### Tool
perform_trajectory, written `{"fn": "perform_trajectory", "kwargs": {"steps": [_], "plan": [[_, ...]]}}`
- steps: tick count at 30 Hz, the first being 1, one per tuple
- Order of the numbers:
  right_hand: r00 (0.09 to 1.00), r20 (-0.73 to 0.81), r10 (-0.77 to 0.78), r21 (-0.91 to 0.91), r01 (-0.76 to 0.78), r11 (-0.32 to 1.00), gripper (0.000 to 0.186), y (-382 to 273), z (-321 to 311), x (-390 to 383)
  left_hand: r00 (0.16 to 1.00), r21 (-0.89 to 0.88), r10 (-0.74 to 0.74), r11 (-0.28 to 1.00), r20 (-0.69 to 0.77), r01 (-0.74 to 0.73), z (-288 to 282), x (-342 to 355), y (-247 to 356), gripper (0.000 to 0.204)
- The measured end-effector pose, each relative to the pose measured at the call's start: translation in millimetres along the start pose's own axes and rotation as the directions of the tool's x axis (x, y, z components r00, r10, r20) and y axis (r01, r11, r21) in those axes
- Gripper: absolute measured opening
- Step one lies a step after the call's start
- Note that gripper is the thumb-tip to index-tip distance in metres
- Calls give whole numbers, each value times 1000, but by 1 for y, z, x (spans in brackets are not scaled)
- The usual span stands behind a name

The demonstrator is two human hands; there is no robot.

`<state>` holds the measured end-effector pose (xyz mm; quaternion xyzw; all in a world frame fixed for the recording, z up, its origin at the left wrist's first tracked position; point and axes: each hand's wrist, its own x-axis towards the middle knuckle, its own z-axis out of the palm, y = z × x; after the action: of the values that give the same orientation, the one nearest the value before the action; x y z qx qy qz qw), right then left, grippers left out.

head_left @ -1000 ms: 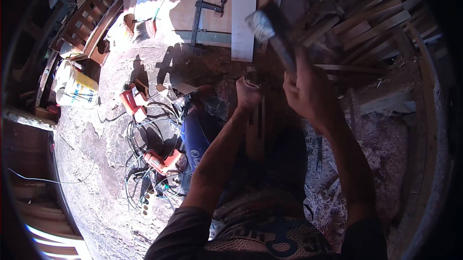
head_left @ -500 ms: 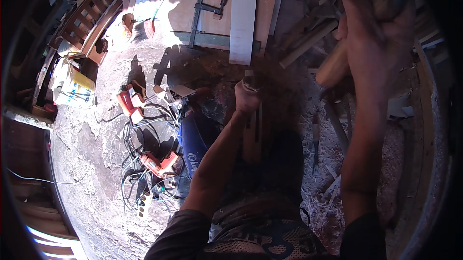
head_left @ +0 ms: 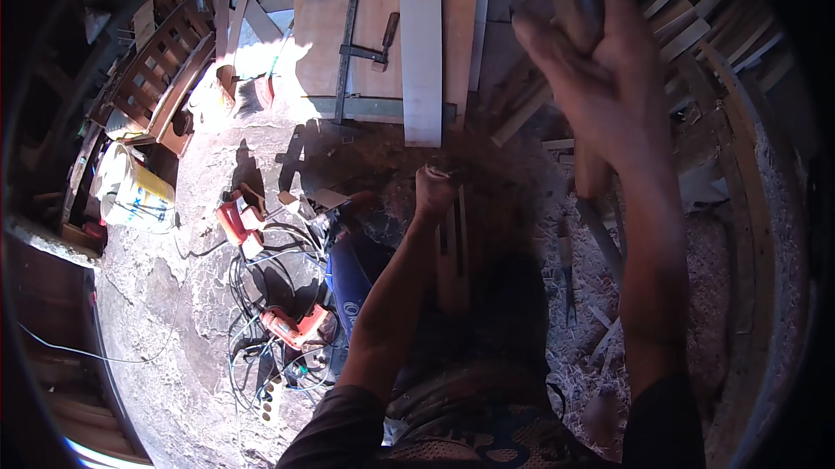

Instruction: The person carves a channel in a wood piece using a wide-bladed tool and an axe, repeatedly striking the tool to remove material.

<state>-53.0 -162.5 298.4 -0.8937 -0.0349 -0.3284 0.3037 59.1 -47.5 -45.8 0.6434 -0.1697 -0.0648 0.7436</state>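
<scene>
My right hand (head_left: 609, 95) is raised at the upper right, blurred, its fingers wrapped round a hammer-like tool (head_left: 591, 173) with a wooden part hanging below the palm. Lower and in the middle, my left hand (head_left: 433, 192) is closed at the upper end of a long slotted piece of wood (head_left: 452, 273) between my legs; what exactly its fingers grip is too dark to make out. Just beyond that hand lie a pale narrow board (head_left: 422, 51) and a bar clamp (head_left: 378, 53) on a plywood sheet (head_left: 322, 34).
A red drill (head_left: 287, 325), another red power tool (head_left: 235, 218) and tangled cables lie on the floor at left. A bucket (head_left: 139, 190) stands by a slatted wooden frame (head_left: 165, 51). Offcuts (head_left: 696, 25) pile up at the upper right, shavings (head_left: 591, 356) at lower right.
My right hand with the tool rose rightward, then shifted back a little to the left. The whole scene sits lower in the picture; my left hand stays at the wood.
</scene>
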Motion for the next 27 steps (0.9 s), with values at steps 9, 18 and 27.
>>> {"fn": "perform_trajectory", "kwargs": {"steps": [9, 18, 27], "plan": [[735, 655, 178, -216, -44, 975, 41, 115, 85, -146, 1000, -125, -1, 992, 18, 3, 4, -94, 11, 8], [881, 386, 273, 105, -336, 936, 76, 100, 79, -200, 952, 232, -196, 940, -233, 251, -8, 41, -33, 20], [661, 491, 567, 61, -676, 735, 72, 132, 63, -262, 992, 341, 81, 939, -102, -42, 14, 25, -27, 14]]}}
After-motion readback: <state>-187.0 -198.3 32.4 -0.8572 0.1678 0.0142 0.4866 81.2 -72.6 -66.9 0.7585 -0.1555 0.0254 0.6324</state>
